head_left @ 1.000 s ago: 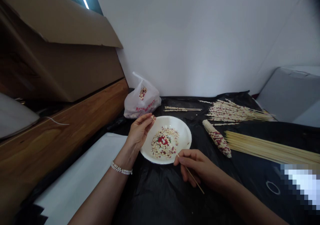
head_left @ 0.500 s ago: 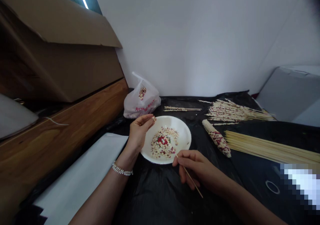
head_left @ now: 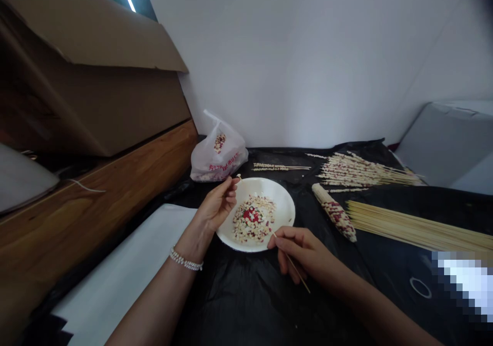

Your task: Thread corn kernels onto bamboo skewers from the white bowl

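Observation:
A white plate (head_left: 283, 207) with a heap of pale and red corn kernels (head_left: 252, 218) sits on black plastic sheeting. My left hand (head_left: 217, 205) rests at the plate's left rim, its fingertips pinched on a small kernel (head_left: 239, 176). At the plate's near edge, my right hand (head_left: 298, 251) is closed on a thin bamboo skewer (head_left: 298, 271), whose tip points into the kernels. A beaded bracelet (head_left: 185, 261) is on my left wrist.
Right of the plate lies a corn cob (head_left: 334, 212), then a bundle of bare skewers (head_left: 416, 229). Loaded skewers (head_left: 358, 171) lie at the back, beside a white plastic bag (head_left: 219, 153). A cardboard box (head_left: 92, 74) and wooden ledge stand left. White paper (head_left: 115, 279) lies below.
My right hand has pushed the skewer forward, so less of it sticks out behind. My left hand has shifted slightly, still pinching the kernel.

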`<state>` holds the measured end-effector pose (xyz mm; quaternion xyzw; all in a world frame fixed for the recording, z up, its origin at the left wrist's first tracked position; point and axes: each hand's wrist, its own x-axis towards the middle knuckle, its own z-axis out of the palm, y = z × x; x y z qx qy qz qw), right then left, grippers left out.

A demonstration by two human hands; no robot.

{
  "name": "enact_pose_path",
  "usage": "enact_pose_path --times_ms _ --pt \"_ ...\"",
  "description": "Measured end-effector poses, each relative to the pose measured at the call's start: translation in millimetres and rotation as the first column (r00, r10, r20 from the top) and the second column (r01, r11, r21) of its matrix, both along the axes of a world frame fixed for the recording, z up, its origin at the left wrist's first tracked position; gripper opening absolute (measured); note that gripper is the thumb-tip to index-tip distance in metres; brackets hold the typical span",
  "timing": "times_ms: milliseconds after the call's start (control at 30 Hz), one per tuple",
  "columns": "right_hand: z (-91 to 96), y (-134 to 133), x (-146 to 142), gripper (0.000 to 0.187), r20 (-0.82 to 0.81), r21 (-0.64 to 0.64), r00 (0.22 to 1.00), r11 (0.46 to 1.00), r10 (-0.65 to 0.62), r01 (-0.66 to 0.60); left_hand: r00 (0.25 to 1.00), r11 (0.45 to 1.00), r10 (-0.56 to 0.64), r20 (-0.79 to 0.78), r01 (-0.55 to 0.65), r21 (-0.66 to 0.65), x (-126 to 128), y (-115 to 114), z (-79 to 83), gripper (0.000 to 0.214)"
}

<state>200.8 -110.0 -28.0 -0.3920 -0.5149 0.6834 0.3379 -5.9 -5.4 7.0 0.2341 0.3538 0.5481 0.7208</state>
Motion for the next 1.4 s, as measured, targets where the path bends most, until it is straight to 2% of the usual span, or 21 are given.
enact_pose_path --times_ms 133,433,767,867,967,1100,1267,1400 --pt "0.7 -0.6 -1.1 0.029 0.023 0.017 1.000 1.000 0.003 -0.004 0.997 0.999 -0.026 0.071 0.028 -0.031 0.6 -2.1 1.2 0.016" --pt "-1.3 -2.0 -2.8 0.026 0.069 0.032 0.997 0.999 0.017 -0.019 0.998 0.998 0.042 0.049 -0.039 -0.056 3.0 -4.4 6.3 0.004" --pt "-2.1 -2.9 -4.3 0.027 0.058 0.064 0.998 0.998 -0.020 0.017 0.986 0.992 -0.101 0.129 0.110 -0.063 -1.6 -3.9 2.5 0.005" --pt "-1.6 -2.6 -4.1 0.028 0.066 0.083 0.997 0.996 -0.048 0.043 0.991 0.991 -0.113 0.074 0.118 -0.060 2.3 -6.6 -0.2 0.003" --pt "-2.6 -1.6 -3.1 0.029 0.058 0.108 0.995 0.991 -0.082 0.075 0.985 0.985 -0.169 -0.021 0.168 -0.049 11.2 -12.4 -3.5 0.012" --pt "-3.9 -0.6 -2.4 0.027 0.048 0.110 0.993 0.988 -0.112 0.106 0.947 0.955 -0.295 -0.125 0.297 -0.007 20.4 -19.6 -4.3 0.021" --pt "-2.4 0.2 -3.1 0.030 0.058 0.106 0.990 0.987 -0.125 0.119 0.925 0.955 -0.274 -0.264 0.294 0.042 20.4 -23.7 -0.9 0.028" --pt "-1.4 1.3 -2.4 0.030 0.055 0.135 0.985 0.978 -0.166 0.158 0.873 0.916 -0.378 -0.309 0.402 0.014 23.0 -28.7 -2.5 0.027"
